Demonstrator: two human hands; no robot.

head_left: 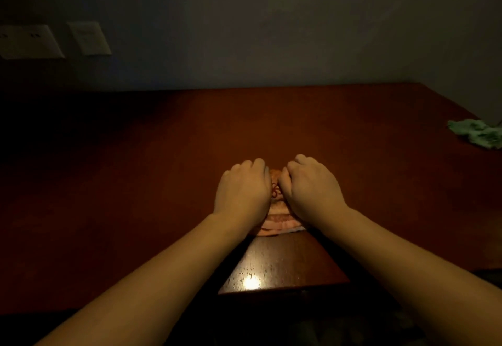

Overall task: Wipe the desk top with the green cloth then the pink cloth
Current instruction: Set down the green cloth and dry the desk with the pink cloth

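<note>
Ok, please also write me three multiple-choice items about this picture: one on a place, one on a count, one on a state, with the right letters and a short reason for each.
1. Where on the desk does the green cloth lie?
A. In the middle
B. At the right edge
C. At the left edge

2. How many wall plates show?
A. Two
B. Four
C. None

3. What do the left hand and the right hand do?
A. Both hang in the air
B. One lifts the green cloth
C. Both grip the pink cloth

Answers:
1 B: it lies crumpled at the right edge, apart from the hands.
2 A: two sit side by side on the wall, upper left.
3 C: both hands lie with curled fingers on the pink cloth.
</note>
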